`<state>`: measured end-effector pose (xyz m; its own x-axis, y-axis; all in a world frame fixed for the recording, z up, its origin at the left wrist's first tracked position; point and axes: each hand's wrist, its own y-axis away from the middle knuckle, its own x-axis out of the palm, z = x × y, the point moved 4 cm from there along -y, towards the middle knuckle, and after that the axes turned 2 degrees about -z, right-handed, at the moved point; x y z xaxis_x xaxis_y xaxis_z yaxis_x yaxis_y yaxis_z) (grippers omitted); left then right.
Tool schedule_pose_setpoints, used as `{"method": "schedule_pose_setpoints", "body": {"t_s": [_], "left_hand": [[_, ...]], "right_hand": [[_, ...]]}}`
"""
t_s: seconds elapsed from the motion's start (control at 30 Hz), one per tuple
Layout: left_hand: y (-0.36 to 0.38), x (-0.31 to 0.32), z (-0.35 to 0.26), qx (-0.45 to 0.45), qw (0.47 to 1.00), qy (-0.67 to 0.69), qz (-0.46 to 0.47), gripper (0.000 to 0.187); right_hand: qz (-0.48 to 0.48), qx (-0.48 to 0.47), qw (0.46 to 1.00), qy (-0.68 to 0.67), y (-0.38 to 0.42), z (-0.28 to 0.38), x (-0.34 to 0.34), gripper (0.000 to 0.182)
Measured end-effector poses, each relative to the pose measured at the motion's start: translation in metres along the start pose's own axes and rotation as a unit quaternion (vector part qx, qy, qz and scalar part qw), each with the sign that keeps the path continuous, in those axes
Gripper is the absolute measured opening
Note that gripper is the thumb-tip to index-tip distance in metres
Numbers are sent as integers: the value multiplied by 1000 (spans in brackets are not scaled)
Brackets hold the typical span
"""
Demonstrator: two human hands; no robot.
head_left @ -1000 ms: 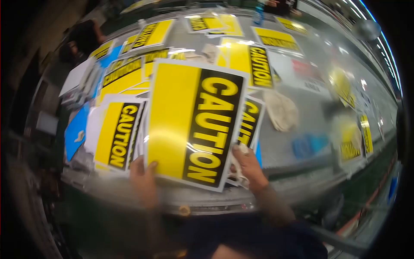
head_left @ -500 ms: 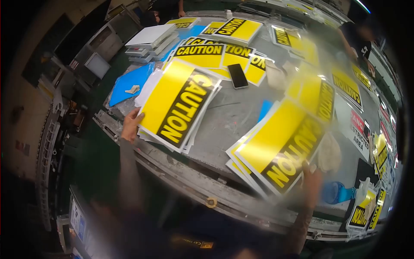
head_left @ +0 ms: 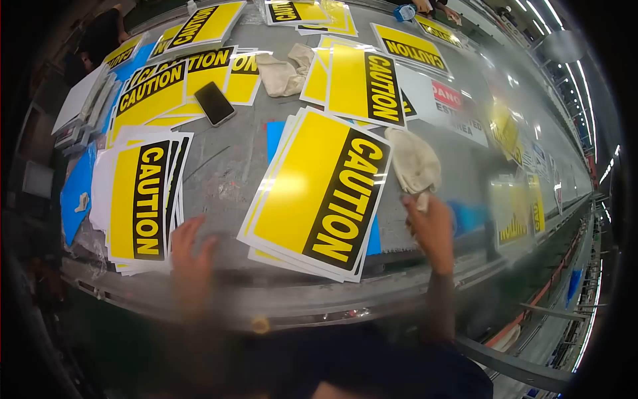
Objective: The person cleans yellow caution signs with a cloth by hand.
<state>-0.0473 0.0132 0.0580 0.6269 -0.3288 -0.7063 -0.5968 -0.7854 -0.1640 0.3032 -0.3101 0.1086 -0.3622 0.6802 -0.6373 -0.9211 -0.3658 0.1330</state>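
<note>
My left hand [head_left: 193, 256] is held with fingers apart and nothing in it, just right of the left stack of yellow CAUTION signs [head_left: 123, 199]. In the middle lies another CAUTION sign stack [head_left: 299, 193], its sheets slightly fanned and tilted. To its right rests an off-white cloth [head_left: 415, 163]. The fingers of my right hand [head_left: 432, 229] are closed on the near end of this cloth. A blue sheet [head_left: 373, 238] peeks out from beneath the middle stack.
Behind stand more CAUTION signs [head_left: 365, 83], a second cloth [head_left: 282, 73] and a phone [head_left: 214, 104]. A red-and-white sign [head_left: 455, 110] lies at right. The table's metal edge [head_left: 292, 292] runs in front of me. Other people [head_left: 100, 36] are at the far side.
My left hand has let go of the left sign stack, which now lies straighter. My right hand has moved from the middle stack to the cloth. The view has turned right.
</note>
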Motion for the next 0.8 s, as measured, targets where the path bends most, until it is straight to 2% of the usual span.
{"method": "schedule_pose_setpoints", "body": {"t_s": [0.07, 0.13, 0.17, 0.2, 0.23, 0.27, 0.3, 0.37, 0.43, 0.5, 0.53, 0.57, 0.6, 0.63, 0.7, 0.73, 0.77, 0.8], "left_hand": [[-2, 38, -37, 42, 997, -24, 57, 58], [-5, 66, -53, 73, 991, -63, 90, 71], [-5, 84, -48, 92, 988, -88, 92, 77], [-5, 96, -46, 111, 983, -112, 94, 82], [-4, 100, -44, 114, 980, -126, 106, 85], [-1, 103, -40, 118, 976, -140, 117, 88], [-3, 106, -36, 123, 972, -155, 128, 91], [-3, 105, -36, 101, 974, -144, 146, 89], [-4, 105, -35, 108, 971, -150, 151, 89], [-4, 106, -34, 105, 969, -159, 155, 89], [-4, 106, -34, 103, 970, -158, 157, 89], [-4, 105, -35, 98, 970, -156, 159, 89], [-4, 106, -36, 95, 970, -156, 161, 88], [-7, 106, -36, 94, 971, -154, 159, 89], [-5, 105, -34, 99, 969, -153, 168, 89], [-4, 105, -33, 104, 970, -152, 161, 89], [-3, 106, -33, 106, 971, -151, 152, 88], [-5, 106, -34, 110, 972, -152, 138, 87]], "right_hand": [[-38, -58, 983, -169, 2, 20, -10, 30], [-11, -143, 965, -219, 13, 58, 16, 21], [108, -132, 977, -126, 19, 66, 40, 28], [201, -215, 950, -106, 29, 68, 73, 43], [195, -354, 914, -36, 42, 33, 128, 57], [200, -491, 822, 210, 64, 17, 163, 62], [207, -536, 803, 157, 68, 18, 164, 64], [243, -463, 826, 211, 8, 10, 167, 60], [41, -534, 783, 318, -69, 22, 142, 52], [-41, -473, 849, 232, -109, 18, 143, 45], [10, -577, 749, 325, -93, 28, 140, 41], [130, -550, 793, 226, -72, 18, 158, 37], [178, -528, 822, 117, -32, 22, 171, 43], [255, -498, 825, 80, 15, 27, 180, 51], [237, -604, 751, 123, 30, 23, 187, 59], [259, -515, 810, 107, -1, 21, 188, 60], [216, -487, 841, 95, -40, 29, 177, 62], [104, -573, 803, 123, -81, 22, 167, 59]]}}
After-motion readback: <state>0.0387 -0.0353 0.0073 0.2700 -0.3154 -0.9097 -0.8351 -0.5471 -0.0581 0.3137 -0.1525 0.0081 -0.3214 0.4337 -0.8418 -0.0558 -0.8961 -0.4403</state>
